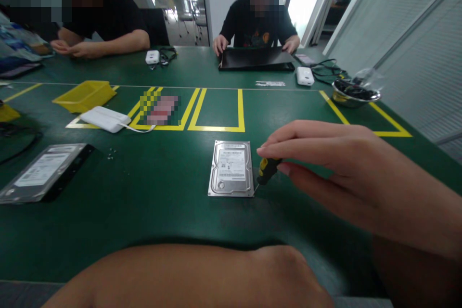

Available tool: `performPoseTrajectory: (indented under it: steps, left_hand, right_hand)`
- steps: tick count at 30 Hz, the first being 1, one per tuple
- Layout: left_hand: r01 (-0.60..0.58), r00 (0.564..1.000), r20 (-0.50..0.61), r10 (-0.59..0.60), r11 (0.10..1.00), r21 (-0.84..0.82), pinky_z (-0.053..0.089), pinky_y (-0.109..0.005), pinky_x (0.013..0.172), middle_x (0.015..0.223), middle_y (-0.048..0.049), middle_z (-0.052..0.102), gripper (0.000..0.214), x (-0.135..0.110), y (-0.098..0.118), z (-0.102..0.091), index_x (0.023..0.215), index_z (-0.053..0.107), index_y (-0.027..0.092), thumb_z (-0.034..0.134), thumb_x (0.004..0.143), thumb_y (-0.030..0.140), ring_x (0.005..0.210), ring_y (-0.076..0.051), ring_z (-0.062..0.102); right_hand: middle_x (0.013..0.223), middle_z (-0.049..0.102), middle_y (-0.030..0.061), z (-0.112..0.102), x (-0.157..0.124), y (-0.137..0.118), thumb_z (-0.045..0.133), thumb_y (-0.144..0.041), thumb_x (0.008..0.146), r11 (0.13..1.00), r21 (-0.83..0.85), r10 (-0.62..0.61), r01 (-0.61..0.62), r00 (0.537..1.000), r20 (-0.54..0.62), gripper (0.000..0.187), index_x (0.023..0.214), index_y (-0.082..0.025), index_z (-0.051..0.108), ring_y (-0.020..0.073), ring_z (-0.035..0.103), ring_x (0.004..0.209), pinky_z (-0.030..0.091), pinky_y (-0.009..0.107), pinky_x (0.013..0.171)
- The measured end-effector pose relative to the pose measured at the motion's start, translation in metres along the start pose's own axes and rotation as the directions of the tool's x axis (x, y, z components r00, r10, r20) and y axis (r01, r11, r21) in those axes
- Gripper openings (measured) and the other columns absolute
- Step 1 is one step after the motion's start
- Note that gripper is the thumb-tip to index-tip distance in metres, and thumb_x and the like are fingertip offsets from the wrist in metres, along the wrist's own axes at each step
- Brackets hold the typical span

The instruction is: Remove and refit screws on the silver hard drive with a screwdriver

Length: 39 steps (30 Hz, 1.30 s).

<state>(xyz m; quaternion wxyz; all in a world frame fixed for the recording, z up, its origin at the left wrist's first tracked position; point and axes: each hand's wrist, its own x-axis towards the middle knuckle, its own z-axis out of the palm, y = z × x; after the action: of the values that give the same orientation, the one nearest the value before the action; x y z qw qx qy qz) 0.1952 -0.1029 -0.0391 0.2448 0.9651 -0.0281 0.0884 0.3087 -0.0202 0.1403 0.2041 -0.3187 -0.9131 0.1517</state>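
Observation:
A silver hard drive (pixel 234 166) lies flat on the green table, label side up. My right hand (pixel 335 173) pinches a short yellow-and-black screwdriver (pixel 267 170) between thumb and fingers. It leans, with its thin shaft pointing down at the drive's lower right corner; I cannot tell whether the tip sits in a screw. Across the bottom of the view lies my left forearm, ending in my left hand (pixel 288 276), whose fingers are out of sight. Farther left, a second hard drive (pixel 45 171) rests in a dark frame, and several small screws (pixel 111 154) are scattered beside it.
Behind are a yellow bin (pixel 86 96), a white power bank (pixel 105 119) with a cable, and yellow tape outlines (pixel 216 129). A metal bowl (pixel 355 96) of dark parts stands at right. Across the table, one person holds a black panel (pixel 256 58); another sits at left.

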Motion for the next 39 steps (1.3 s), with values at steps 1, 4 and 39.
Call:
performPoseTrajectory:
  steps: [1,4,39]
  left_hand:
    - [-0.003,1.0,-0.001,0.003,1.0,-0.005,0.036,-0.026,0.041,0.083,0.0005,0.068,0.023,0.0,0.0,-0.001,0.094,0.07,0.028,0.053,0.086,0.015,0.066,-0.014,0.066]
    - [-0.007,1.0,-0.017,0.007,1.0,-0.014,0.038,-0.025,0.042,0.083,-0.0001,0.069,0.024,-0.001,0.0,-0.002,0.093,0.07,0.028,0.051,0.088,0.015,0.068,-0.015,0.066]
    - [0.001,1.0,-0.003,-0.001,1.0,-0.009,0.035,-0.026,0.04,0.081,-0.0009,0.067,0.022,0.001,0.003,-0.007,0.09,0.07,0.024,0.051,0.088,0.013,0.066,-0.014,0.064]
  right_hand:
    - [0.109,0.069,0.004,-0.001,-0.001,0.0,0.051,-0.017,0.093,1.0,-0.006,0.0,0.0,1.0,0.001,0.023,0.102,-0.024,0.071,0.0185,0.065,0.092,0.049,0.029,0.077]
    - [0.106,0.069,0.0043,0.0,-0.001,0.001,0.049,-0.017,0.094,0.999,-0.038,-0.001,0.001,1.0,-0.009,0.025,0.103,-0.024,0.071,0.0185,0.065,0.089,0.048,0.029,0.076]
    - [0.114,0.07,0.0023,-0.001,-0.002,0.01,0.053,-0.016,0.093,0.999,0.018,-0.029,0.029,1.0,-0.004,0.029,0.117,-0.023,0.068,0.0173,0.065,0.101,0.05,0.028,0.086]
